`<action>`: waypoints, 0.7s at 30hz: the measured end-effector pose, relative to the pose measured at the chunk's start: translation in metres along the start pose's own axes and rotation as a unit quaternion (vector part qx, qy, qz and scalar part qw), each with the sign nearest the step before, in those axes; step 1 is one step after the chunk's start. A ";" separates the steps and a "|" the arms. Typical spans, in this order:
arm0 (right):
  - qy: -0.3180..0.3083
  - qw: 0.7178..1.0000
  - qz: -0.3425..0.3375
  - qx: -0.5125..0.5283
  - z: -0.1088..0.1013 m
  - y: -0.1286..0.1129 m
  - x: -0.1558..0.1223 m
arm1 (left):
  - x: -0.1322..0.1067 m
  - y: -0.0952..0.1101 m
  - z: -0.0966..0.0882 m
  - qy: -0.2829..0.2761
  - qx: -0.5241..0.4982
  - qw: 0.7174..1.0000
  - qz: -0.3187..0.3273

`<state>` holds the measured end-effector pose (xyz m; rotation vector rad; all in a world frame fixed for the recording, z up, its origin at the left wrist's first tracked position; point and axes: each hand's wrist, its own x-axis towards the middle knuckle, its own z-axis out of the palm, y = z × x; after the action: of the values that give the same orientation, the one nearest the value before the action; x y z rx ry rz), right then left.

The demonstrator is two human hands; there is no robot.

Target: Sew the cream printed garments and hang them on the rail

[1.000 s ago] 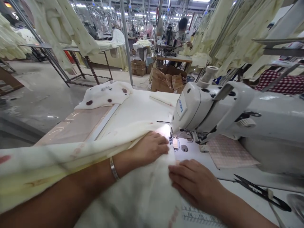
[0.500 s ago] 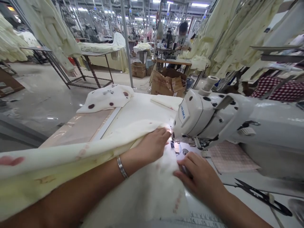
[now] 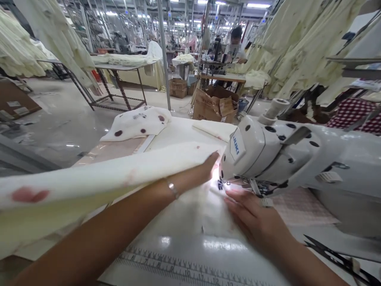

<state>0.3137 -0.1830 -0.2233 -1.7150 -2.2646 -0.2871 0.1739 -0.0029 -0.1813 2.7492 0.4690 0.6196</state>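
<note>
A cream fleece fabric (image 3: 166, 161) with reddish-brown prints runs from the left to the needle area of a white sewing machine (image 3: 250, 155). My left hand (image 3: 205, 169), a bracelet at its wrist, is closed on the fabric just left of the machine head; its fingertips are partly hidden. Close in front of the presser foot (image 3: 220, 184), my right hand (image 3: 253, 212) rests on the near part of the cloth with fingers stretched out. The needle lamp lights the spot between both hands.
Black thread snips (image 3: 333, 256) lie at the right. A ruler strip (image 3: 178, 270) marks the table's front. A spotted folded piece (image 3: 135, 123) lies at the back left. Beyond are a cardboard box (image 3: 212, 105), hanging garments (image 3: 297, 51) and a person at another machine.
The fabric has moved away from me, baring more of the ruler. My left hand has gone forward with it; my right hand has come nearer the presser foot. The view has shifted slightly.
</note>
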 end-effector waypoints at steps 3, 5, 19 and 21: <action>0.039 0.997 -0.071 -0.011 -0.006 -0.010 -0.004 | -0.047 0.028 -0.015 -0.018 -0.018 0.999 -0.048; 0.037 0.995 -0.087 0.020 -0.009 -0.016 -0.002 | -0.083 0.042 -0.020 -0.060 -0.038 0.996 -0.046; 0.029 0.990 -0.024 0.139 -0.014 -0.042 0.006 | -0.104 0.052 0.000 -0.063 0.004 0.996 0.057; 0.037 0.990 -0.032 0.136 -0.012 -0.047 0.007 | -0.107 0.053 0.003 -0.063 -0.019 0.997 0.039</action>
<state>0.2680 -0.1933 -0.2087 -1.4723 -2.1926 -0.0503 0.0966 -0.0917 -0.2043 2.7605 0.3188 0.4633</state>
